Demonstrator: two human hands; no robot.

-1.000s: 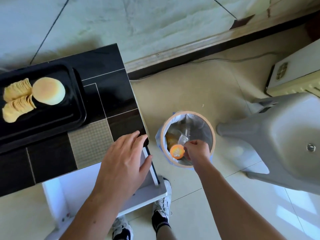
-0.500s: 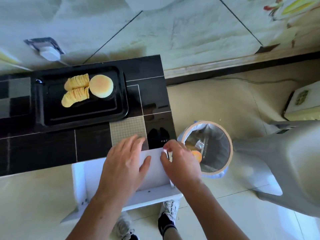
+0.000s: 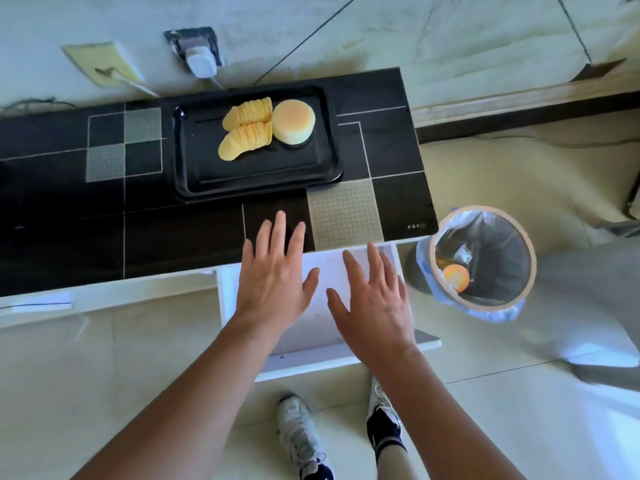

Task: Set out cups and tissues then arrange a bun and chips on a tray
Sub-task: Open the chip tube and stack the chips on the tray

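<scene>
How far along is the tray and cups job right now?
Done: the bun and two rows of chips sit side by side on the black tray. In hand: nothing; the left hand and right hand hover open and empty at the table's near edge. Left: no cups or tissues are in view, so that part cannot be confirmed.

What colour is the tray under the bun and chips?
Glossy black tray, nearly matching the dark tabletop; seen in the head view.
</scene>
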